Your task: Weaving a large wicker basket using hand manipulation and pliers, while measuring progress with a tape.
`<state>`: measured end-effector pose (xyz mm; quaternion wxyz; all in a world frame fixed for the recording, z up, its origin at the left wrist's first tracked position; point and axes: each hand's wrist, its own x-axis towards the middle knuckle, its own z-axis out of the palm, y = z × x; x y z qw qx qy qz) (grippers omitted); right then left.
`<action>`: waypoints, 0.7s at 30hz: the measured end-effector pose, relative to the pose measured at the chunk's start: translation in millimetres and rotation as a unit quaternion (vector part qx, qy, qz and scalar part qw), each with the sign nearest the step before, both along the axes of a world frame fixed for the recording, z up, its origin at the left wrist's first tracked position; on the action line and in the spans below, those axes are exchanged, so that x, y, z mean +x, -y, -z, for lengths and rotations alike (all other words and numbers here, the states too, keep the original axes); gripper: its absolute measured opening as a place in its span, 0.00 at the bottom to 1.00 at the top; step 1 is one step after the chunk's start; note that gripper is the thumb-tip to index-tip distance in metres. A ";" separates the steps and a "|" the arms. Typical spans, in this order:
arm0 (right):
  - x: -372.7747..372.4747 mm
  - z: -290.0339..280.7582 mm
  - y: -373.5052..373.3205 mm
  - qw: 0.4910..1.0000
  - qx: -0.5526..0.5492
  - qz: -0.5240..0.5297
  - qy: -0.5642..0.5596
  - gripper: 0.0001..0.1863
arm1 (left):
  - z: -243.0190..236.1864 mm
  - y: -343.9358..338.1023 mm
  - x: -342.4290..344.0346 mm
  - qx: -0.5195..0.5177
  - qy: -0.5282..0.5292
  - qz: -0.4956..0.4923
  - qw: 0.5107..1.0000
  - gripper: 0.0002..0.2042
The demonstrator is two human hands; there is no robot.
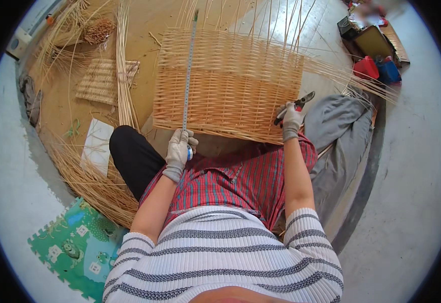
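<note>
A woven wicker panel (230, 86) lies in front of me, loose rods sticking out from its top and right. My left hand (178, 151), in a pale glove, is closed on a blue tape measure (189, 152) at the panel's lower edge; its blade (187, 76) stretches up across the weave and past the top edge. My right hand (291, 121), also gloved, grips black-and-red pruning shears (304, 100) by the panel's right side, jaws pointing up and right.
At left are loose reed bundles (127, 81), a small woven mat (99, 81), a white board (95, 146) and a green foam mat (74, 242). Grey cloth (336, 131) lies at right. Red (366, 66) and blue containers (387, 69) stand beside boxes (372, 43) at top right.
</note>
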<state>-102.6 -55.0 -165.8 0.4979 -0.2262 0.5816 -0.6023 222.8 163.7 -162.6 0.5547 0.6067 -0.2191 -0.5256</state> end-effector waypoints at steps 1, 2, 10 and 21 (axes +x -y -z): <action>-0.6 1.0 -4.4 1.000 -0.004 0.000 -0.003 0.06 | -4.3 1.8 1.3 0.009 -0.028 0.004 1.000 0.13; -0.5 3.3 -8.7 1.000 -0.010 0.009 -0.025 0.07 | -7.5 2.4 2.2 0.020 -0.056 0.009 0.998 0.13; -6.7 -7.1 -9.5 0.991 -0.028 -0.033 -0.129 0.07 | -5.3 -15.0 -6.0 0.065 -0.081 0.032 0.994 0.15; 9.9 -15.6 -2.1 0.996 0.011 0.024 -0.091 0.08 | 25.4 -4.4 4.5 0.176 -0.043 0.058 0.982 0.12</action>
